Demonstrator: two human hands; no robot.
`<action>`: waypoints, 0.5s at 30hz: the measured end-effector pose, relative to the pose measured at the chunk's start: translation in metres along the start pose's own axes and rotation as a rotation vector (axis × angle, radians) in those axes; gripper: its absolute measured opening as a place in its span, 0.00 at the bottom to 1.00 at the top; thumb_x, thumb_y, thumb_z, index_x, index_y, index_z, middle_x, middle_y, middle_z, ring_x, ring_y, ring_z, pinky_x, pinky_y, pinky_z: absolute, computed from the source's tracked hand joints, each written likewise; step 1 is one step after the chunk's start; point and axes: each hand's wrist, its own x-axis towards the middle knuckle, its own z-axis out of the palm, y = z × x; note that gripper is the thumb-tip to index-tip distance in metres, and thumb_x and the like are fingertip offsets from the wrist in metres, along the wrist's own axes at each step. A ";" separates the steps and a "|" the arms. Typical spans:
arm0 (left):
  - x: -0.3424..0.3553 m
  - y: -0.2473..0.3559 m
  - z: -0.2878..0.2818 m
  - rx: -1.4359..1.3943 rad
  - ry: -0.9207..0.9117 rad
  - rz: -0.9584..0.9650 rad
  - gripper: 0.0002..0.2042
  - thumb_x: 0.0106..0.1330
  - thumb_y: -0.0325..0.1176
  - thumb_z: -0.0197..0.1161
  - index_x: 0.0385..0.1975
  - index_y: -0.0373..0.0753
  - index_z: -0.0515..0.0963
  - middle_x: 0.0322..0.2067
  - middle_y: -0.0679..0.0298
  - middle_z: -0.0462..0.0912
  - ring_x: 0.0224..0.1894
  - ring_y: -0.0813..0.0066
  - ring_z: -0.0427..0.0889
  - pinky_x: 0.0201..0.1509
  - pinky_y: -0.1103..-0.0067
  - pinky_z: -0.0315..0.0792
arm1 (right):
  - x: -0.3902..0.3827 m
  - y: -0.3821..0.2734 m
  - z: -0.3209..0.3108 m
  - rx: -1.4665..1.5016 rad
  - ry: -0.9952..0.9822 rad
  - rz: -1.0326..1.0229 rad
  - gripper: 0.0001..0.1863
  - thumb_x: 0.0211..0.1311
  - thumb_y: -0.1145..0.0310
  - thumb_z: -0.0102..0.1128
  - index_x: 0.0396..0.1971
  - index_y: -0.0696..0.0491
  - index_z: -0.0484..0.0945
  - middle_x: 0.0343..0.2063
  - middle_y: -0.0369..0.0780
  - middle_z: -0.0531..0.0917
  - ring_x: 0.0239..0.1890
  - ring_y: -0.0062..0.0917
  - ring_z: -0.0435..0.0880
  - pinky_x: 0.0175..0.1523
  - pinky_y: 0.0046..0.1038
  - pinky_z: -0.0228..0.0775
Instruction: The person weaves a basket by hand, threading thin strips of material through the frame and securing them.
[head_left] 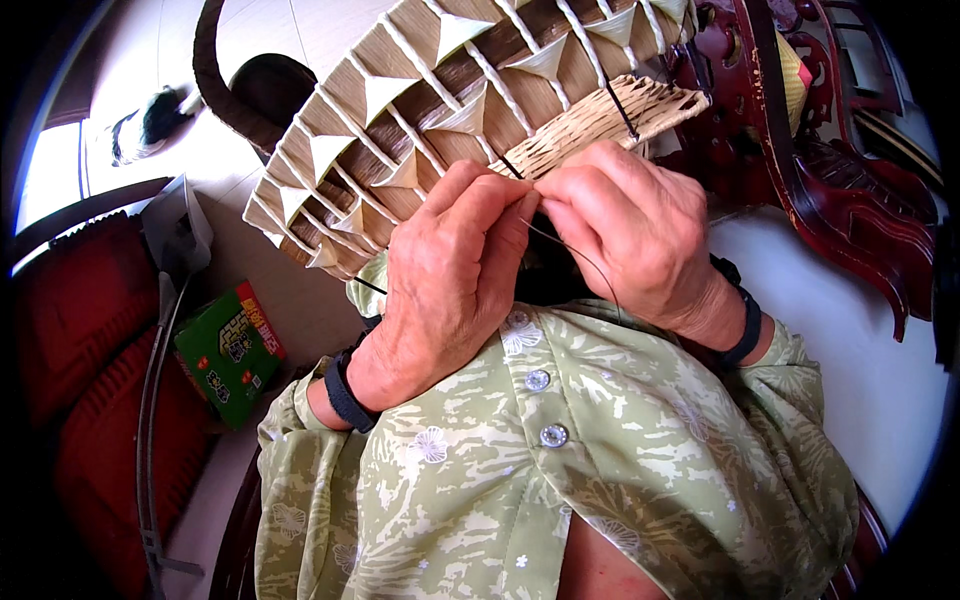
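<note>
A woven basket (400,130) of flat tan and brown strips, with pale twisted cords and small folded triangles, lies tilted beyond my hands. A section of its finer wickerwork (600,120) shows at the right, crossed by dark ties. My left hand (450,275) and my right hand (635,235) meet at the near edge of the basket. Both have thumb and fingers pinched together on a thin dark strand (590,262), whose loose end curves down past my right fingers. Where the strand meets the basket is partly hidden by my fingertips.
A carved dark red wooden chair (845,190) stands at the right. To the left are a red cushioned seat (110,400), a green box (235,355) and a thin curved metal stand (150,430). Behind the basket stands a dark round thing with a curved band (225,100).
</note>
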 end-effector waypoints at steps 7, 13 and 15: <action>-0.001 0.000 -0.003 -0.075 0.015 -0.036 0.06 0.62 0.19 0.63 0.37 0.33 0.76 0.29 0.57 0.76 0.26 0.58 0.77 0.27 0.72 0.71 | 0.000 0.005 0.001 -0.010 -0.015 -0.008 0.10 0.50 0.81 0.68 0.33 0.57 0.80 0.28 0.39 0.80 0.27 0.32 0.83 0.30 0.31 0.74; 0.000 -0.007 -0.003 -0.018 0.013 0.036 0.07 0.61 0.19 0.63 0.38 0.35 0.75 0.29 0.57 0.76 0.25 0.58 0.78 0.27 0.71 0.72 | 0.007 0.004 -0.005 -0.071 -0.150 -0.019 0.12 0.50 0.79 0.67 0.34 0.55 0.75 0.28 0.39 0.76 0.27 0.33 0.81 0.28 0.31 0.72; 0.000 -0.007 -0.004 0.033 0.018 0.053 0.08 0.60 0.20 0.64 0.37 0.36 0.75 0.29 0.59 0.76 0.24 0.59 0.78 0.26 0.71 0.72 | 0.007 0.005 -0.002 -0.125 -0.160 -0.043 0.12 0.50 0.78 0.67 0.33 0.54 0.73 0.28 0.39 0.74 0.26 0.33 0.80 0.28 0.32 0.71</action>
